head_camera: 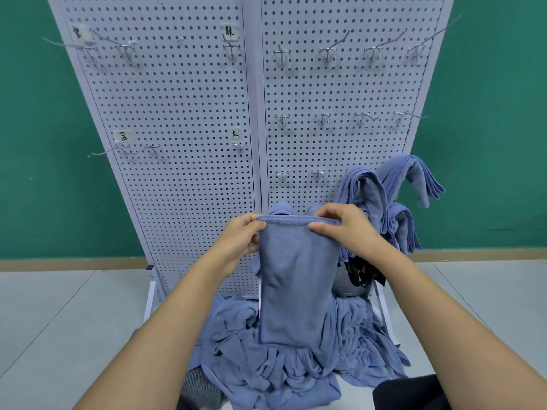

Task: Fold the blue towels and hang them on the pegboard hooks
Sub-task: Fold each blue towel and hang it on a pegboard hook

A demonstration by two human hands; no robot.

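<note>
Folded blue towel (296, 276): frame centre, hanging lengthwise before lower pegboard (183, 119).
Left hand (241, 241): at towel's 10 o'clock, fingers and thumb pinching top-left corner.
Right hand (344, 229): at towel's 2 o'clock, pinching top-right corner.
Loose blue towel pile (281, 374): on floor (59, 306), 6 o'clock below held towel.
Hung blue towels (393, 187): draped on board's lower-right hooks, 2 o'clock beyond right hand.
Wire hooks (322, 118): rows across board, 12 o'clock.
</note>
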